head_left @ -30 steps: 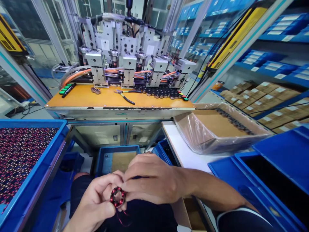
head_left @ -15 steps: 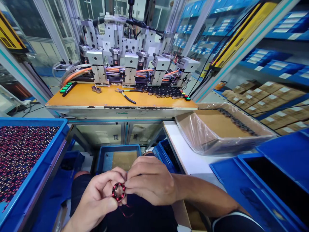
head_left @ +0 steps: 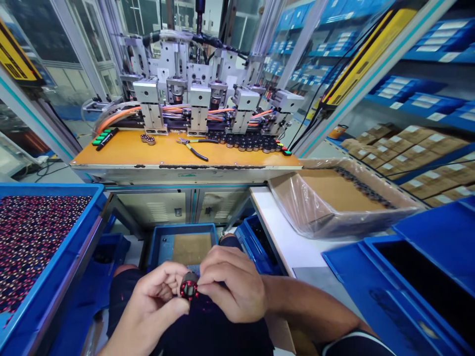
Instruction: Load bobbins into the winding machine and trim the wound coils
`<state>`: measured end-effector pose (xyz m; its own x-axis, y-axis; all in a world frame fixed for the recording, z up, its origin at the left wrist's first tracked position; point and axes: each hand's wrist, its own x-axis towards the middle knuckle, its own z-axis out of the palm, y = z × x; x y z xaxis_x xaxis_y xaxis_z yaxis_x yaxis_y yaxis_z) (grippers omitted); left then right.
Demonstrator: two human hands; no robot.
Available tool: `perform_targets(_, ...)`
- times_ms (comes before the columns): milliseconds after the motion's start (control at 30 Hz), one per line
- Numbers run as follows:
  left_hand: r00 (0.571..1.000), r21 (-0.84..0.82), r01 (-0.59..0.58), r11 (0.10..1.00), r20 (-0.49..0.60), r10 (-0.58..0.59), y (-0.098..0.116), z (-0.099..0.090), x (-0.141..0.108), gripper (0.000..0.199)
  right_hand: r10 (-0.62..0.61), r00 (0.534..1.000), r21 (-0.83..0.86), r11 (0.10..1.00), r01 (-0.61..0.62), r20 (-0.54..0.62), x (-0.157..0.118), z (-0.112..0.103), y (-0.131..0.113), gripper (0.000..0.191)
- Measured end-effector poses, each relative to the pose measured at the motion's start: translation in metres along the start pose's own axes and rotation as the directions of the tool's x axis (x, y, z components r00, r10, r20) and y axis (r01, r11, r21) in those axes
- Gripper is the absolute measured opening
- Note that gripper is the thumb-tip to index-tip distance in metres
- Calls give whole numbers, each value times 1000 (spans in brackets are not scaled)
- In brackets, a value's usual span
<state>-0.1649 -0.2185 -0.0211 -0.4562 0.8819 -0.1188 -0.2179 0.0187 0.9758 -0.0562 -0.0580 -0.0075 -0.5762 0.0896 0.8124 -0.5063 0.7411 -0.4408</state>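
Above my lap, my left hand (head_left: pixel 158 301) grips a small ring-shaped motor stator (head_left: pixel 189 289) between thumb and fingers. Red copper windings line its inner teeth, and its grey outer wall shows on top. Close on the right, my right hand (head_left: pixel 233 287) is closed in a pinch, thumb and forefinger touching the stator's right edge. Whatever sits between those fingertips, perhaps a fine wire, is too small to make out. A blue bin (head_left: pixel 98 195) at the left holds a mass of similar red-wound stators.
Ahead stands an orange bench (head_left: pixel 122 153) below a clamp machine (head_left: pixel 200 99). On it lie cutting pliers (head_left: pixel 196 151), a marker (head_left: pixel 107 140) and rows of dark round parts (head_left: pixel 252 143). A plastic-lined carton (head_left: pixel 315 217) is at right, a blue tray (head_left: pixel 156 242) beyond my knees.
The stator has tilted in my left hand, so its outer wall now shows above the ring. My right fingers have shifted slightly down and right along its edge.
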Motion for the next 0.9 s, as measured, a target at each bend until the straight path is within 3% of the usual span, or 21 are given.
perform_targets(133, 984, -30, -43, 999, -175, 37, 5, 14, -5, 23, -4, 999, -59, 998, 2, -34, -2, 2, 0, 10)
perform_targets(333, 970, -174, -125, 977, -228, 84, -3, 16, -4, 17, 17, 998, -122, 992, -24, -60, -4, 4, -3, 9)
perform_targets(500, 958, -290, -287, 913, -79, 276, -9, 6, 0, 16, 85, 995, -90, 992, -89, -44, -3, -1, -7, 7)
perform_targets(600, 949, -474, -276, 836, 2, 315, -8, 7, 3, 22, 46, 998, -53, 998, -45, 29, -2, -7, -10, 10)
perform_targets(700, 967, -520, -163, 838, 86, 241, -6, 11, 5, 32, -21, 994, -63, 998, 28, 110, -2, -13, -13, 11)
perform_targets(833, 958, -368, 47, 929, 281, 63, -7, 12, 6, 30, -49, 986, -130, 989, 71, 162, -1, -16, -15, 17)
perform_targets(900, 960, -361, 53, 931, 275, 52, -9, 12, 4, 29, -70, 983, -163, 982, 98, 169, 1, -16, -15, 17)
